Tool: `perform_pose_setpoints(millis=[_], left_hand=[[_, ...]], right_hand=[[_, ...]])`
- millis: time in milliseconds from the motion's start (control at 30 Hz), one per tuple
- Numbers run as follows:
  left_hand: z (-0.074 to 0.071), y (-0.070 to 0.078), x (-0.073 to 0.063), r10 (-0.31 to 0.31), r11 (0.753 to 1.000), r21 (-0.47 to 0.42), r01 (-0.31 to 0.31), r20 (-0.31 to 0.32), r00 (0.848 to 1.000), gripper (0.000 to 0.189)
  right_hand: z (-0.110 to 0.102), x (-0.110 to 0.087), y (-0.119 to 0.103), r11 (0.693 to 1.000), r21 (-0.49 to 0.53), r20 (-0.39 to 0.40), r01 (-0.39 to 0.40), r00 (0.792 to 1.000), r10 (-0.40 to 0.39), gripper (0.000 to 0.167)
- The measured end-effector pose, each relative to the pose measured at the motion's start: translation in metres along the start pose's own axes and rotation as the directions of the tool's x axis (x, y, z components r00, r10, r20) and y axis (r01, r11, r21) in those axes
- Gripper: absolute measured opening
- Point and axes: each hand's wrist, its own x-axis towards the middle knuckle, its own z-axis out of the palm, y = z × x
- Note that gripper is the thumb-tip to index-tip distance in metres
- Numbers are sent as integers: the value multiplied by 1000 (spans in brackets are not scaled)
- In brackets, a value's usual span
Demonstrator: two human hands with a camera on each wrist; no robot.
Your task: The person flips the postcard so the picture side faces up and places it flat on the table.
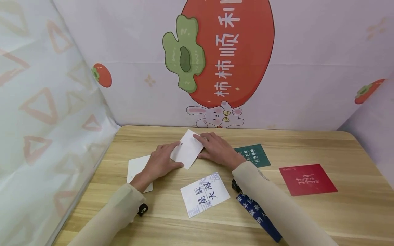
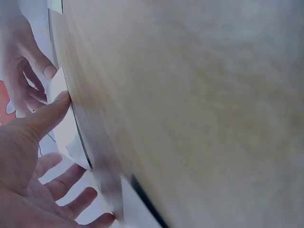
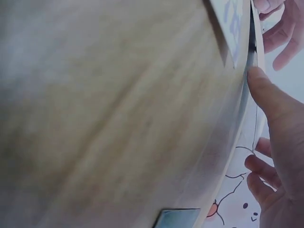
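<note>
In the head view a white card [image 1: 188, 150] with a tiny dark mark lies tilted between the two hands, near the back of the table. My left hand [image 1: 161, 160] holds its left side, thumb at the lower edge and fingers at the upper one. Holding the right side is my right hand [image 1: 218, 148], index finger over the top face and thumb at the lower right edge. The left wrist view shows the left thumb [image 2: 59, 102] against the card's edge. Whether the card touches the tabletop cannot be told.
Another white card [image 1: 136, 167] lies partly under the left wrist. A white card with blue characters [image 1: 204, 194] lies in front. Rightward are a green card [image 1: 255, 156], partly covered, a red card [image 1: 307, 180] and a dark blue strip [image 1: 260, 218] beside the right forearm. Behind the wooden table [image 1: 354, 218] hangs a printed cloth.
</note>
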Motion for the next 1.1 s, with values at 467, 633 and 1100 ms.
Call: perform_pose_setpoints(millis=[467,633,1100], left_hand=[[-13,-9,-6,169,983,-77,-165,46,985,75],[-15,-12,-8,210,975,-84,-206,46,977,71],[-18,-17,-11,261,961,-123,-250,86,961,67]], right_hand=[[-6,-7,2,999,12,11,-31,999,31,83],[-12,-10,2,998,39,40,-40,998,38,81],[-23,-24,9,990,141,33,-20,999,16,67]])
